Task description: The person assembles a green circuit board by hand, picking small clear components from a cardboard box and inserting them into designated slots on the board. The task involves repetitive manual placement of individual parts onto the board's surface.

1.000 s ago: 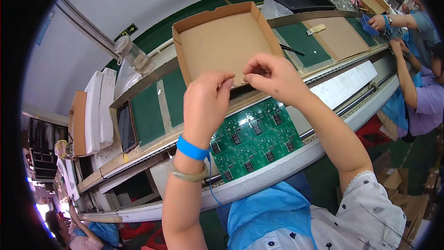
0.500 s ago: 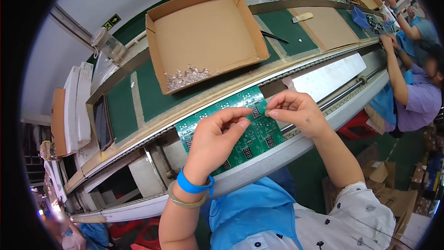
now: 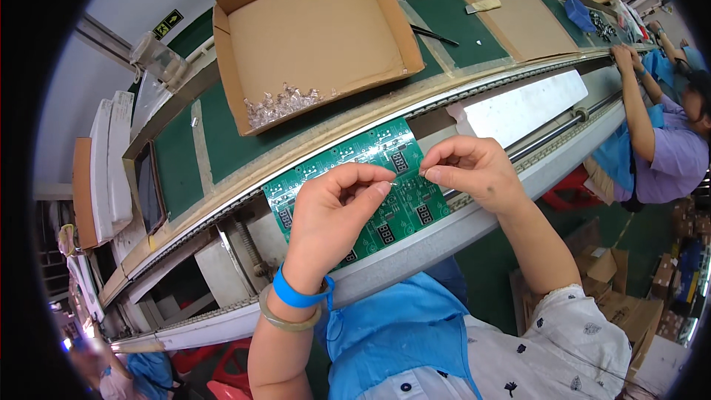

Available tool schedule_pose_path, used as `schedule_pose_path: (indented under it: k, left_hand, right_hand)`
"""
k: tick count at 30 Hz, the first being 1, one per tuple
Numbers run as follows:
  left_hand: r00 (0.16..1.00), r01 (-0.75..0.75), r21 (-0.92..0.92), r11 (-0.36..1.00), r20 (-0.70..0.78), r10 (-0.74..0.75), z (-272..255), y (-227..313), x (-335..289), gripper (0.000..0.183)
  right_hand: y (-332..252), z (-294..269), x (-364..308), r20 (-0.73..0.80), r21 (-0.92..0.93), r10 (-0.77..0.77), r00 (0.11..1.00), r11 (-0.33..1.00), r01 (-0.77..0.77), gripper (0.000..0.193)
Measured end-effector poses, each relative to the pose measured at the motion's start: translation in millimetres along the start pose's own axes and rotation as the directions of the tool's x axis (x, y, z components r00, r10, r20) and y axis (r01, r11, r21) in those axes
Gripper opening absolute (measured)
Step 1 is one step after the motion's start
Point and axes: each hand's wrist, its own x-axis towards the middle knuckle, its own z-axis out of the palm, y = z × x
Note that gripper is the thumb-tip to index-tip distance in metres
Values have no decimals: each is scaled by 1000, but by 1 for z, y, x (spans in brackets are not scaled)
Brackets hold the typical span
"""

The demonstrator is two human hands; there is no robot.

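A green circuit board (image 3: 404, 196) with several black three-digit displays (image 3: 399, 162) lies across the rails in front of me. My left hand (image 3: 333, 204) is over its left part, thumb and forefinger pinched. A tiny pale bit shows at those fingertips, too small to name. Over the board's right side is my right hand (image 3: 474, 176), its thumb and forefinger closed together near the upper right display. Whatever that pinch holds is hidden or too small to tell. The fingertips of the two hands are a short way apart.
Beyond the rail stands a shallow cardboard box (image 3: 318, 30) with small clear parts (image 3: 281, 107) in its near corner. Black tweezers (image 3: 435, 35) and a brush-like tool (image 3: 483, 6) lie on the green bench. A co-worker (image 3: 670, 133) sits at the right along the line.
The whole view has shifted a little, so box and board appear slightly further left and up. Both hands stay pinched over the board, and a pale bit now shows at the left fingertips.
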Motion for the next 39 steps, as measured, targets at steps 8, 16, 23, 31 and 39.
schedule_pose_path:
  k: [8, 16, 23, 31, 39]
  left_hand:
    - [999, -17, -1, 1000, -27, 17, 2, -2, 1, 14]
    - [997, -46, 53, 998, -56, 49, 5, -9, 2, 12]
    - [992, -100, 189, 977, -57, 112, 5, -7, 1, 10]
    - [978, -171, 275, 946, -65, 196, 7, -5, 0, 9]
    - [974, -188, 304, 934, -62, 216, 8, -4, 0, 9]
  right_hand:
    - [2, -1, -1, 4, 6, -26, 1000, 1000, 26, 15]
    - [-6, -3, -5, 175, -626, -306, 936, 700, 345, 10]
    - [-7, 1, -7, 309, -800, -370, 876, 397, 449, 9]
    - [-10, 8, -6, 340, -859, -373, 863, 251, 447, 9]
    - [-13, 17, -9, 369, -893, -357, 858, 121, 434, 9]
